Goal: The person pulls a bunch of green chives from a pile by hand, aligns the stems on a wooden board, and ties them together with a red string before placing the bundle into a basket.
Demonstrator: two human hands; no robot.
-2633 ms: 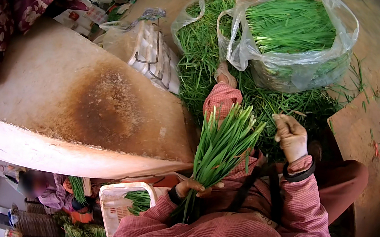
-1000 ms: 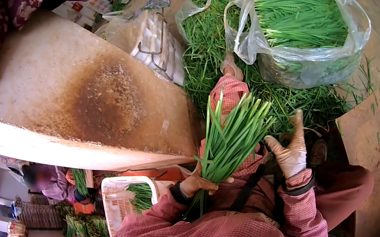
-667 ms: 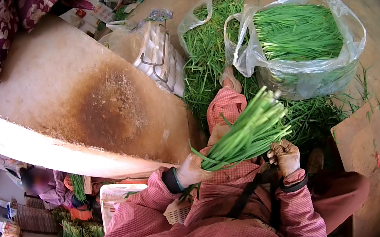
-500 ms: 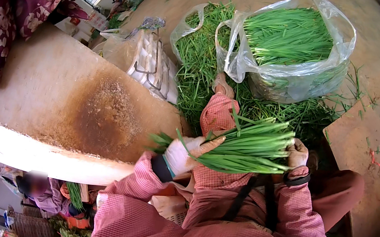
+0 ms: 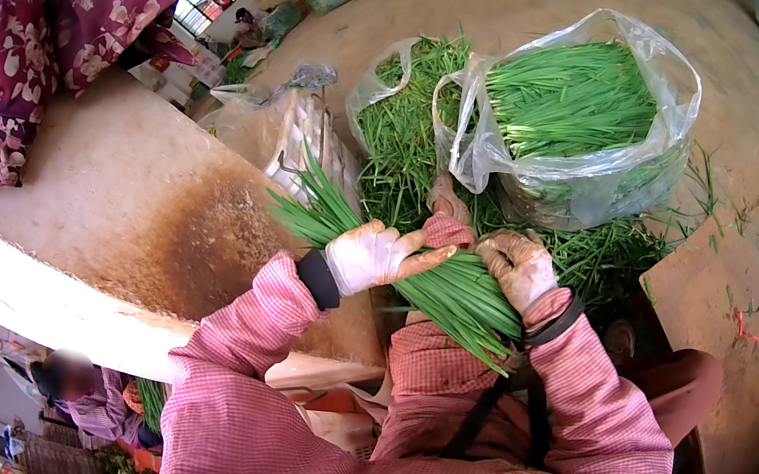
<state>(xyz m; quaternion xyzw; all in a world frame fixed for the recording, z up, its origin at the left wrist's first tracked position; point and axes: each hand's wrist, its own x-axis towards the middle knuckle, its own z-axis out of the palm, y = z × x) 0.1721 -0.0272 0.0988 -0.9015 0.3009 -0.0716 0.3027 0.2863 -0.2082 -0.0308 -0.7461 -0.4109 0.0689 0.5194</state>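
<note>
A bunch of green chives (image 5: 460, 297) lies slantwise across my lap, one end fanning out toward the table and the other toward my right knee. Around its middle my left hand (image 5: 374, 258), in a whitish glove with bare-looking fingertips, is closed. My right hand (image 5: 521, 270), in a similar soiled glove, is at the bunch's upper right side with its fingers bent and pinched against the stalks. The fingertips' exact hold is partly hidden. Beyond my hands stands a clear plastic bag (image 5: 600, 197) packed with neatly laid chives (image 5: 576, 99).
Loose chives (image 5: 408, 130) are heaped left of the bag, partly in another clear bag. A brown-stained table (image 5: 111, 149) stands at left, with a purple flowered garment (image 5: 10, 60) beyond. A brown board (image 5: 729, 299) with red string (image 5: 756, 349) lies right. Another person (image 5: 101, 406) sits lower left.
My right hand has moved left from the bunch's right end to near my left hand. The bunch has tilted, its left end rising and its right end dropping.
</note>
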